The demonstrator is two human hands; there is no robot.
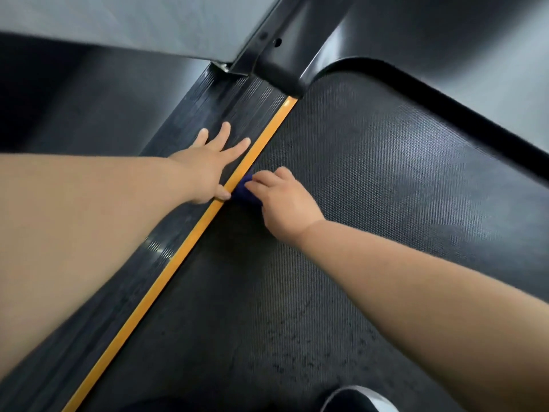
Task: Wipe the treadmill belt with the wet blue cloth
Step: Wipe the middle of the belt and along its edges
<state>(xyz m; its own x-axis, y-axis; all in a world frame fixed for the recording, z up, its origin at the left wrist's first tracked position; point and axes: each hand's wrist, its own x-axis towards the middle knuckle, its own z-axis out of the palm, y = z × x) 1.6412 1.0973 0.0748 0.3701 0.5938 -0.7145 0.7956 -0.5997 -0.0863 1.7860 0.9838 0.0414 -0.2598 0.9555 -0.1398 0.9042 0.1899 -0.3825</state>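
Note:
The dark textured treadmill belt (371, 179) fills the middle and right of the head view. My right hand (282, 200) grips a bunched dark blue cloth (245, 193) and holds it down on the belt's left edge, right beside the orange strip (208, 215). Most of the cloth is hidden under my fingers. My left hand (211, 165) lies flat with fingers spread on the ribbed black side rail (190, 120), its thumb touching the orange strip.
A black upright post (264, 34) rises from the rail's far end. The black motor cover (445, 108) curves round the belt's far edge. A shoe tip (356, 399) shows at the bottom edge. Grey floor lies beyond.

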